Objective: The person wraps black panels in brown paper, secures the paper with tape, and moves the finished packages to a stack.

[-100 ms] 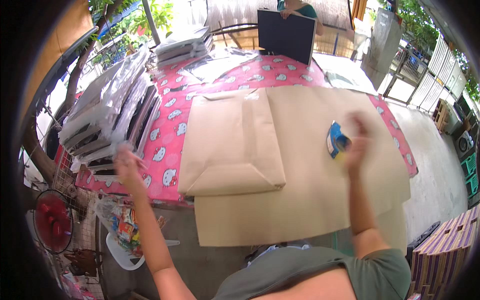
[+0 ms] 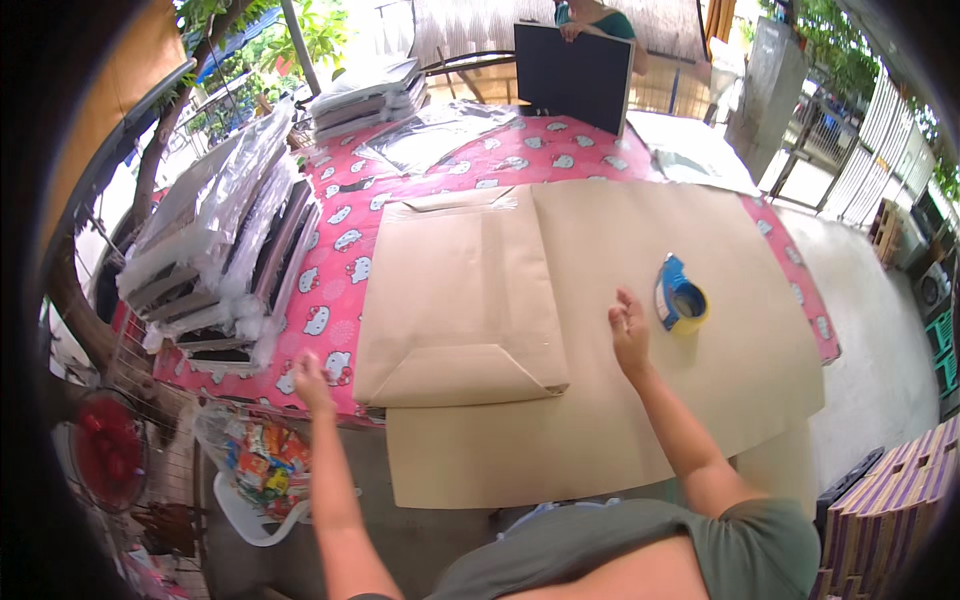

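A flat parcel wrapped in brown kraft paper (image 2: 455, 300) lies on a large brown paper sheet (image 2: 620, 440), its near end folded into a flap. Clear tape shows at its far end. My left hand (image 2: 313, 380), a little blurred, hovers just left of the parcel's near corner, holding nothing I can see. Over the sheet, right of the parcel, my right hand (image 2: 630, 335) is open and empty, fingers stretched. Beside it rests a blue tape dispenser with a yellow roll (image 2: 682, 296), apart from the hand.
Plastic-wrapped flat panels (image 2: 215, 235) are stacked at the table's left; another stack (image 2: 368, 98) is behind. The pink patterned table cover (image 2: 335, 215) shows around the paper. Across the table, a person holds a black panel (image 2: 572, 78). A white chair (image 2: 255, 520) stands below left.
My right hand has moved left, away from the tape dispenser. My left hand has come nearer and to the right, away from the wrapped stack.
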A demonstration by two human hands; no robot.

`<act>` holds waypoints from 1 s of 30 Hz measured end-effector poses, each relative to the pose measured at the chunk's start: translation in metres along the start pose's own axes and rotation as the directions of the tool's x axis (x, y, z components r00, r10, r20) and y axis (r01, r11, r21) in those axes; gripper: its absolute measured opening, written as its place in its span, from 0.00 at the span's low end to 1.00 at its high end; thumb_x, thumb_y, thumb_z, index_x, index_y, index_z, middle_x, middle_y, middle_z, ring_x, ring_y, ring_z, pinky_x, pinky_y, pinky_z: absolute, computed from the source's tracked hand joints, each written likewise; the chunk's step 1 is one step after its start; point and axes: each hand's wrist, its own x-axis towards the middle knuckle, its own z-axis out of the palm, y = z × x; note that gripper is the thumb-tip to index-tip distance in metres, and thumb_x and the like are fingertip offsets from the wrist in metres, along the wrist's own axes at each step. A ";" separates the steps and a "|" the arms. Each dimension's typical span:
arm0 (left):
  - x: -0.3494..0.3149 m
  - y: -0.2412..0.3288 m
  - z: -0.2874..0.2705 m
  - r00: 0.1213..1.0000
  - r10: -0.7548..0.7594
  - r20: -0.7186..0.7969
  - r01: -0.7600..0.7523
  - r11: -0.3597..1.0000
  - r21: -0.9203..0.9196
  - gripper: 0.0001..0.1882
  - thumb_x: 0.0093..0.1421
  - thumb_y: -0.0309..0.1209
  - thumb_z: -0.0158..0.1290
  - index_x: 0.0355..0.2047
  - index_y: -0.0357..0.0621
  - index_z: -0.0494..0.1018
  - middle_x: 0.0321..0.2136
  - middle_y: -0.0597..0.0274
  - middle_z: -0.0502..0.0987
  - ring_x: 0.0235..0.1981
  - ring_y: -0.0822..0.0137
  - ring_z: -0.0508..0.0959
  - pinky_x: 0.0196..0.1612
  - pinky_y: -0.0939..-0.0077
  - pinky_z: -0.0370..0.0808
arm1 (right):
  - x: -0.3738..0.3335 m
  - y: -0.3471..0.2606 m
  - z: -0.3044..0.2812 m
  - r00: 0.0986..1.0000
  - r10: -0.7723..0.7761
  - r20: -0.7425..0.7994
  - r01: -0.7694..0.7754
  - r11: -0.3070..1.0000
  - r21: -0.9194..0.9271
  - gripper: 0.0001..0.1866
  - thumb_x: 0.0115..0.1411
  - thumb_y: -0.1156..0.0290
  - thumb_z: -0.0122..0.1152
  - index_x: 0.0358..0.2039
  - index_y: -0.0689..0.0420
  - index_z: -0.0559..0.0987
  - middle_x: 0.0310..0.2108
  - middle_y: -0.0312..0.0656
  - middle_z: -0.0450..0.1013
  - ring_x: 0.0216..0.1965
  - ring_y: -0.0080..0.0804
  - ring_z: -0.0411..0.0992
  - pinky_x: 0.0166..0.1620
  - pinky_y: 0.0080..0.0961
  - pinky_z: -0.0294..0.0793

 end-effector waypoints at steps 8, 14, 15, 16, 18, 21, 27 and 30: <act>0.033 -0.068 0.021 0.919 0.333 0.212 -0.353 0.933 0.066 0.18 0.59 0.27 0.43 0.50 0.32 0.66 0.47 0.49 0.71 0.50 0.60 0.71 0.48 0.66 0.71 | 0.015 -0.007 0.102 0.931 0.327 0.165 -0.353 0.681 0.642 0.30 0.63 0.51 0.42 0.54 0.66 0.59 0.51 0.49 0.62 0.55 0.37 0.60 0.58 0.31 0.56; 0.014 0.076 0.038 0.727 0.193 0.659 0.218 0.845 -0.488 0.30 0.62 0.42 0.34 0.60 0.38 0.53 0.58 0.49 0.58 0.59 0.59 0.60 0.62 0.64 0.52 | 0.058 -0.087 0.081 0.929 0.304 0.210 -0.283 0.219 0.934 0.40 0.56 0.36 0.40 0.50 0.65 0.62 0.54 0.50 0.60 0.59 0.41 0.54 0.62 0.33 0.49; 0.027 0.125 0.039 0.734 0.240 0.636 0.194 0.822 -0.535 0.33 0.62 0.49 0.33 0.60 0.40 0.53 0.59 0.46 0.57 0.59 0.58 0.59 0.62 0.62 0.52 | 0.084 -0.113 0.072 0.928 0.293 0.231 -0.293 0.188 0.937 0.41 0.55 0.35 0.40 0.49 0.65 0.64 0.53 0.50 0.61 0.59 0.41 0.54 0.62 0.33 0.49; 0.042 0.172 0.042 0.644 0.294 0.707 0.279 0.770 -0.574 0.35 0.62 0.54 0.32 0.61 0.41 0.52 0.59 0.45 0.57 0.60 0.57 0.58 0.61 0.62 0.53 | 0.113 -0.159 0.055 0.938 0.234 0.255 -0.307 0.221 0.926 0.42 0.55 0.33 0.39 0.46 0.65 0.67 0.50 0.49 0.64 0.58 0.40 0.56 0.61 0.33 0.50; 0.059 0.275 0.076 0.280 0.480 0.831 0.389 0.735 -0.555 0.40 0.60 0.58 0.35 0.62 0.41 0.47 0.58 0.47 0.58 0.58 0.56 0.60 0.59 0.59 0.56 | 0.161 -0.240 0.020 0.974 0.128 0.185 -0.212 0.257 0.943 0.45 0.54 0.31 0.35 0.48 0.66 0.68 0.54 0.49 0.62 0.59 0.38 0.55 0.61 0.33 0.52; 0.089 0.331 0.098 0.251 0.773 0.583 -0.169 0.628 -0.759 0.39 0.58 0.58 0.39 0.60 0.42 0.50 0.57 0.52 0.58 0.54 0.58 0.63 0.57 0.60 0.59 | 0.224 -0.257 0.020 0.881 -0.425 -0.210 0.379 0.365 0.851 0.34 0.58 0.45 0.49 0.54 0.58 0.62 0.50 0.43 0.62 0.52 0.34 0.60 0.56 0.29 0.59; 0.028 0.302 0.191 0.518 0.701 0.491 -0.471 0.712 -0.520 0.42 0.54 0.61 0.43 0.61 0.53 0.46 0.60 0.56 0.53 0.57 0.56 0.57 0.56 0.53 0.58 | 0.218 -0.098 0.097 0.934 -0.300 -0.192 0.340 0.912 0.228 0.44 0.32 0.44 0.73 0.46 0.60 0.71 0.40 0.47 0.73 0.42 0.38 0.71 0.45 0.30 0.69; 0.005 0.299 0.180 0.624 0.652 0.431 -0.491 0.756 -0.434 0.43 0.52 0.62 0.45 0.62 0.58 0.44 0.61 0.58 0.51 0.59 0.55 0.54 0.56 0.49 0.57 | 0.206 -0.117 0.093 0.980 -0.140 -0.139 0.173 0.949 0.265 0.38 0.31 0.46 0.74 0.38 0.61 0.76 0.34 0.44 0.75 0.36 0.34 0.74 0.40 0.27 0.71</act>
